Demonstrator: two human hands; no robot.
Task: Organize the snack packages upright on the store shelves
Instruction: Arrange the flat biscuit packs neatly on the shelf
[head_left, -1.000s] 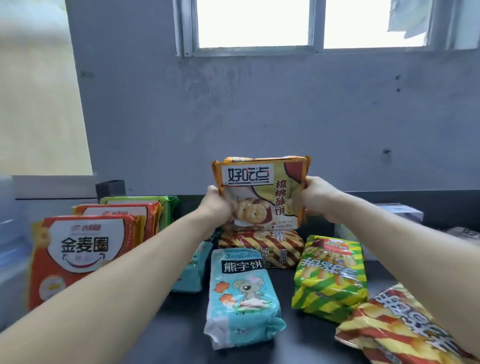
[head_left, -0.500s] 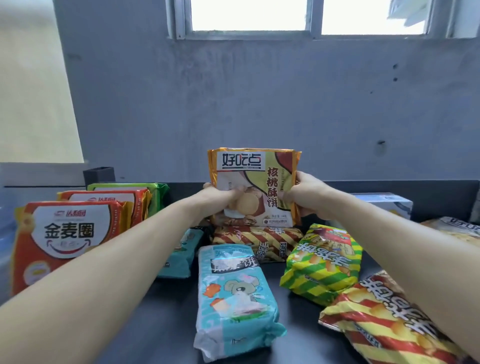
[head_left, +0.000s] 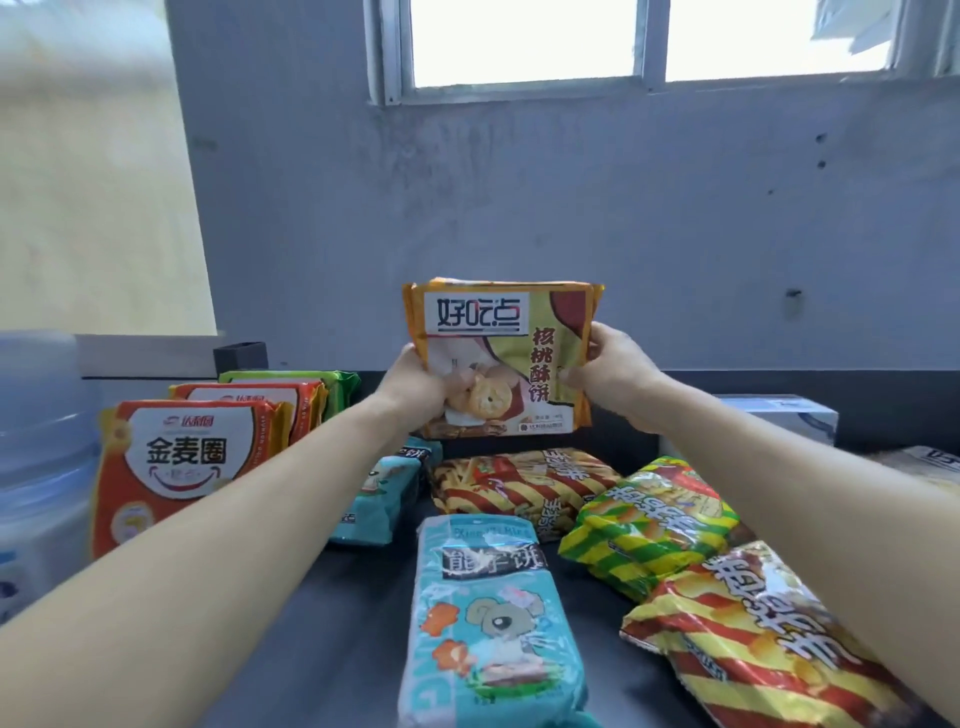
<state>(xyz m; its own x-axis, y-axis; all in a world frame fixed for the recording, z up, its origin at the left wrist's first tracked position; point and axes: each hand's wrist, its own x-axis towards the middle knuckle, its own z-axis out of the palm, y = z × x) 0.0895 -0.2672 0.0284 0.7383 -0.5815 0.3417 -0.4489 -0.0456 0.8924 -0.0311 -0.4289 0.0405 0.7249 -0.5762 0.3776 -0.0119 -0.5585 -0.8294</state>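
While clutching the orange biscuit package by both side edges, left hand and right hand curled round it, holding it upright at the back of the dark shelf. Flat in front: red-striped pack, blue bear pack. Upright at left: red-orange packs.

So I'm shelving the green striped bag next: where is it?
Head view, right of centre: the green striped bag lies on the counter, right of the teal mouse pack, behind the nearest red bag.
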